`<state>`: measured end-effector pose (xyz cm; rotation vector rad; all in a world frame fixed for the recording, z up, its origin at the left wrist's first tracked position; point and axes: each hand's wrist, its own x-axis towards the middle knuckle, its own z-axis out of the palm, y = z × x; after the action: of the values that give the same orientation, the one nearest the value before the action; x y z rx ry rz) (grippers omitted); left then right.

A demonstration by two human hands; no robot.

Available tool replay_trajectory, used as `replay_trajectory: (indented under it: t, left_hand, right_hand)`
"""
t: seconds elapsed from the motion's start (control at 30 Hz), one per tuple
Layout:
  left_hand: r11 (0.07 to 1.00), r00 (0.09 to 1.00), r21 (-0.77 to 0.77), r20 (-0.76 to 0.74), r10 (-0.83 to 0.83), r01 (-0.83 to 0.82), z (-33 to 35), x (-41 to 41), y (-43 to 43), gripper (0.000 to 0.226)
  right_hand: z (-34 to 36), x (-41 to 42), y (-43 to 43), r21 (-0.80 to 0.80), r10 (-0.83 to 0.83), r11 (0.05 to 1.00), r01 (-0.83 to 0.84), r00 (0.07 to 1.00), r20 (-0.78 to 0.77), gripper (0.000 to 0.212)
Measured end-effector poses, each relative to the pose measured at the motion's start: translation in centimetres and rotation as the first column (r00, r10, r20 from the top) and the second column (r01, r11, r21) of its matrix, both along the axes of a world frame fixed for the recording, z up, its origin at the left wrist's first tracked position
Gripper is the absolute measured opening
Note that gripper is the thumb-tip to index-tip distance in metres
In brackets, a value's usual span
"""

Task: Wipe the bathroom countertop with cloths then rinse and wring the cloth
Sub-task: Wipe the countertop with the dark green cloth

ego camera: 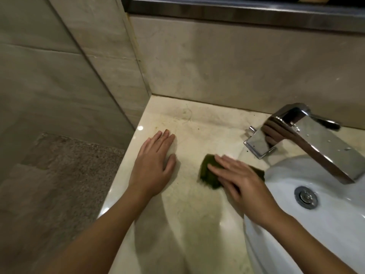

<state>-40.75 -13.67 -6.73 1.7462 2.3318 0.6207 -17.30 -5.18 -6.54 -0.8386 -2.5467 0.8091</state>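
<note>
1. Head view: the right hand [240,180] presses flat, fingers straight, on a dark green cloth [209,175] lying on the countertop [197,224], just beside the white sink [335,224].
2. The left hand [154,161] rests flat and empty on the countertop, apart from the cloth.
3. The cloth looks soft, light and limp; it should bunch easily, so gathering it in the palm suits rinsing under the faucet [308,139].

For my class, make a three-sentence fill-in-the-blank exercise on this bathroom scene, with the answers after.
1. The right hand presses a dark ____ cloth onto the countertop.
2. The left hand lies flat on the countertop, holding ____.
3. The chrome faucet reaches over the white ____.
Missing words: green; nothing; sink.
</note>
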Motion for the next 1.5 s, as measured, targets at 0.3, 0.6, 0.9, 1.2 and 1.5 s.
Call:
replay_trajectory:
  t: [0.3, 0.6, 0.9, 1.2, 1.5]
  left_hand:
    - [0.997, 0.999, 0.073, -0.043, -0.003, 0.006, 1.0, 0.4, -4.0, 0.043]
    - [0.984, 0.984, -0.072, -0.086, 0.156, -0.163, -0.2, 0.6, -12.9, 0.051]
    - [0.973, 0.973, -0.035, -0.010, 0.229, -0.230, -0.1, 1.5, -13.7, 0.055]
    - [0.971, 0.971, -0.007, 0.006, 0.238, -0.238, -0.2, 1.6, -13.7, 0.053]
    - [0.975, 0.977, -0.061, 0.001, 0.212, -0.212, -0.3, 1.7, -14.2, 0.056]
  right_hand:
    - [1.1, -0.9, 1.5, -0.017, -0.058, 0.998, 0.058, 0.998, -0.007, 0.038]
    - [0.2, -1.6, -4.2, 0.010, 0.189, 0.982, -0.189, 0.982, 0.028, 0.040]
    - [-0.2, -5.1, -2.6, 0.046, 0.131, 0.990, -0.130, 0.991, -0.029, 0.043]
    - [-0.2, 1.5, -4.8, 0.012, 0.279, 0.960, -0.279, 0.960, 0.031, 0.065]
    - [-0.5, 1.7, -11.5, 0.045, 0.332, 0.942, -0.332, 0.943, 0.009, 0.054]
